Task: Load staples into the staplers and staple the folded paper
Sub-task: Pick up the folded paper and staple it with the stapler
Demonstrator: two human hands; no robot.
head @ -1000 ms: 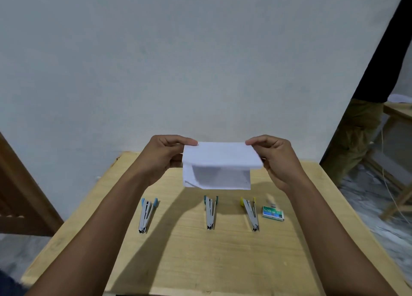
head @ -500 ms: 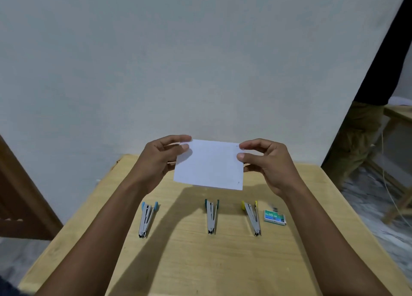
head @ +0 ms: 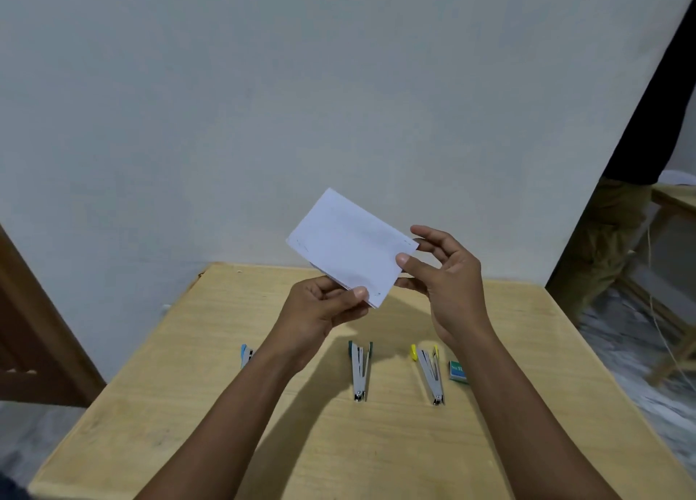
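A folded white paper [head: 348, 245] is held tilted in the air above the wooden table [head: 376, 443]. My left hand [head: 320, 311] pinches its lower edge between thumb and fingers. My right hand [head: 444, 273] pinches its right edge, thumb on the front face. Small staple marks show near the paper's corners. Three metal staplers lie on the table below: a blue-tipped one [head: 245, 354] mostly hidden by my left forearm, a teal-tipped one [head: 359, 369] in the middle and a yellow-tipped one [head: 429, 373] to the right. A green staple box [head: 458, 371] lies beside the yellow one.
A plain grey wall stands right behind the table. A wooden frame [head: 34, 330] rises at the left edge. A person [head: 617, 236] in dark top and olive trousers stands at the right beside another wooden table [head: 678, 202]. Marble floor lies around.
The paper has been folded flat and turned from level to a diagonal tilt. My left hand shifted from its left edge down to its lower edge; my right hand stayed at the right edge.
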